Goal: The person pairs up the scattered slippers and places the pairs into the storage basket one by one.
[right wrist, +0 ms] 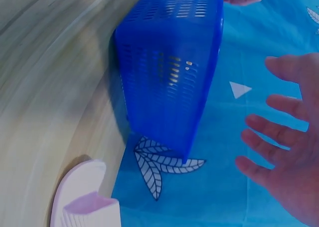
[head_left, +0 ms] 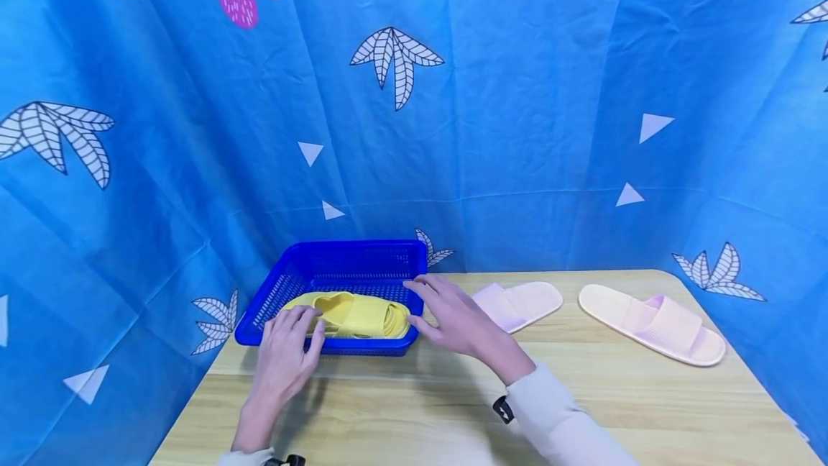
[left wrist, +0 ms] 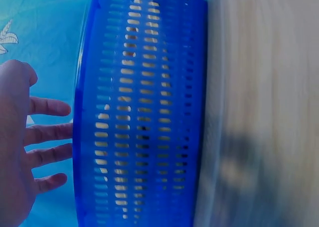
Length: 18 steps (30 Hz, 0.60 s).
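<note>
A blue plastic basket (head_left: 362, 345) with slotted walls stands at the table's left back, a pair of yellow slippers (head_left: 365, 315) lying inside. Over its front left rim, my left hand (head_left: 284, 351) has its fingertips overlapping the slippers in the head view. The left wrist view shows the left hand's (left wrist: 17, 142) fingers spread and extended at the basket rim. My right hand (head_left: 453, 311) hovers by the right rim, thumb and fingers apart. In the right wrist view, the right hand (right wrist: 289, 137) shows loosely spread fingers with nothing between them, apart from the basket (right wrist: 159, 87).
One pale pink slipper (head_left: 533, 300) lies right of the basket, partly hidden by my right hand. Another pink slipper (head_left: 673, 326) lies farther right on the wooden table (head_left: 388, 408). A patterned blue curtain (head_left: 517, 128) hangs behind and along the sides.
</note>
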Tool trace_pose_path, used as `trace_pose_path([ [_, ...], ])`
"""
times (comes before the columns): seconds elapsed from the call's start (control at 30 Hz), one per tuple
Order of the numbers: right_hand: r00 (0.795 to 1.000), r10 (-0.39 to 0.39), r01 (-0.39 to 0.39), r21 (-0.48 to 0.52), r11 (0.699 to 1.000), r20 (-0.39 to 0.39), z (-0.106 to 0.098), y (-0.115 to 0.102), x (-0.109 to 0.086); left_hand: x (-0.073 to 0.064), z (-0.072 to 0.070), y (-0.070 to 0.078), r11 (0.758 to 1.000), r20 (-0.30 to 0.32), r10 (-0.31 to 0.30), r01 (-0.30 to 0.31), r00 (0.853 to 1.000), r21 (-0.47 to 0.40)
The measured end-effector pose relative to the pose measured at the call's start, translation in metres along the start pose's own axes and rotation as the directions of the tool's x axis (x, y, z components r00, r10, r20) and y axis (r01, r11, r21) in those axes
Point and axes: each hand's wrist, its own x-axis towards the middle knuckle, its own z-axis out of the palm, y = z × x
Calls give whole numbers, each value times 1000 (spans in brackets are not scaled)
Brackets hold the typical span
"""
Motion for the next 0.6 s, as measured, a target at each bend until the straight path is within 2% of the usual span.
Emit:
trace_pose_path([
  [0.23, 999, 11, -10, 17, 1000, -39, -7, 5, -14, 4, -1, 12, 999, -24, 19, -19, 1000, -25],
  [0.47, 993, 5, -4, 10, 1000, -117, -14, 16, -32, 13, 5, 32, 998, -9, 27, -27, 1000, -64],
  [0.6, 992, 32, -31, 6, 1000, -122, -18, 21, -41, 20, 10, 43, 995, -3, 37, -37, 999, -98],
])
